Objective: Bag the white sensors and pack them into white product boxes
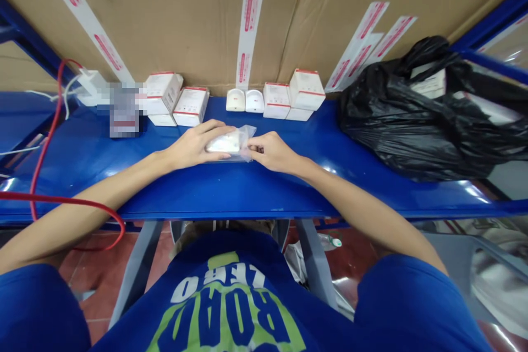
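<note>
A white device in a clear plastic bag (231, 143) lies just over the middle of the blue table. My left hand (198, 144) is wrapped round the device's left side, thumb below and fingers on top. At the bag's right end, my right hand (272, 151) pinches the loose plastic between thumb and curled fingers. Behind the bag stand two small white devices (236, 100) side by side, against the cardboard. The exact kind of the bagged device cannot be made out through the plastic.
Small white boxes with red edges are stacked at the left (160, 93) and right (307, 89). A black plastic bag (379, 115) with boxes inside fills the table's right side. A red cable (45, 148) hangs at the left, near a white plug (93, 85). Cardboard (181, 22) walls the back.
</note>
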`<action>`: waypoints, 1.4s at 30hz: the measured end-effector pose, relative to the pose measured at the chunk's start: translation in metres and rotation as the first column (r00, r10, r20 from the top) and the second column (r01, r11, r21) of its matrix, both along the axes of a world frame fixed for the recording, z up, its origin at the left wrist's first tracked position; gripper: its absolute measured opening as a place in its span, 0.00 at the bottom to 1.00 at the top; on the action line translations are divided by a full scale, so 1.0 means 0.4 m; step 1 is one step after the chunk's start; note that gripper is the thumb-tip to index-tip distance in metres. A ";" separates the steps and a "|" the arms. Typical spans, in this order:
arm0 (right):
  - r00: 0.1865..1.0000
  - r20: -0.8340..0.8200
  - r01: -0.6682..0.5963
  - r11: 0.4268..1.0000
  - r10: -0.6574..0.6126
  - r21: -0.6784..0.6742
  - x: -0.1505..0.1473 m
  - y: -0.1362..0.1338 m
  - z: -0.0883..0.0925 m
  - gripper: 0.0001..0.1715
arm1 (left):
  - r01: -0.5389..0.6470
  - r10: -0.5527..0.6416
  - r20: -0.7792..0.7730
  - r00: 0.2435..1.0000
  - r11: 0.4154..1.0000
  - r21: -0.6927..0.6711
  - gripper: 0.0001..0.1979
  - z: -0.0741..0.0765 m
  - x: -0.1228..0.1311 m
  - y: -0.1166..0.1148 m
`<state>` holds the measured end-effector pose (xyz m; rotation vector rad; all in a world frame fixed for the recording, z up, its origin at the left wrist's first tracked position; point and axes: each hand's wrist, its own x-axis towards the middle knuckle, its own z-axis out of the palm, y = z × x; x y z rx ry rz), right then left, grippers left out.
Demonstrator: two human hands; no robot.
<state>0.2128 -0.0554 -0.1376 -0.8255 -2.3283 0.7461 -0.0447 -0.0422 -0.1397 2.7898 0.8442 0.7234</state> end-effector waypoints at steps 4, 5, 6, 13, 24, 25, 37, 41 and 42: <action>0.999 -0.044 0.005 0.999 -0.004 0.033 -0.004 -0.004 0.001 0.20 | 0.014 -0.015 -0.028 0.999 0.999 -0.047 0.33 0.010 -0.002 0.004; 0.999 -0.047 0.004 0.999 -0.002 0.035 -0.004 -0.005 0.002 0.19 | 0.018 -0.021 -0.048 0.999 0.998 -0.063 0.33 0.012 -0.004 0.007; 0.999 -0.048 0.002 0.999 0.000 0.036 -0.004 -0.006 0.002 0.18 | 0.018 -0.024 -0.073 0.997 0.997 -0.080 0.33 0.015 -0.007 0.010; 0.999 -0.041 -0.002 1.000 0.002 0.010 0.006 -0.005 0.014 0.15 | -0.046 -0.007 -0.262 0.965 0.979 -0.197 0.46 0.039 -0.024 0.020; 0.999 -0.009 -0.040 0.997 0.040 -0.072 0.023 0.009 0.026 0.14 | -0.106 0.009 -0.338 0.941 0.957 -0.270 0.50 0.053 -0.017 0.007; 1.000 -0.011 -0.027 0.997 0.026 -0.077 0.024 0.010 0.025 0.14 | -0.119 0.024 -0.336 0.942 0.957 -0.266 0.49 0.050 -0.018 0.010; 0.999 -0.053 -0.003 0.998 0.000 -0.062 0.013 0.001 0.017 0.09 | -0.131 0.112 -0.152 0.982 0.984 -0.123 0.41 0.018 0.018 -0.006; 0.997 -0.039 -0.063 0.989 0.068 0.134 0.006 -0.001 0.010 0.13 | -0.142 0.135 -0.148 0.980 0.989 -0.038 0.38 0.020 0.025 -0.014; 0.996 -0.035 -0.071 0.983 0.078 0.172 0.005 0.000 0.006 0.13 | -0.160 0.155 -0.157 0.975 0.987 -0.024 0.38 0.021 0.028 -0.016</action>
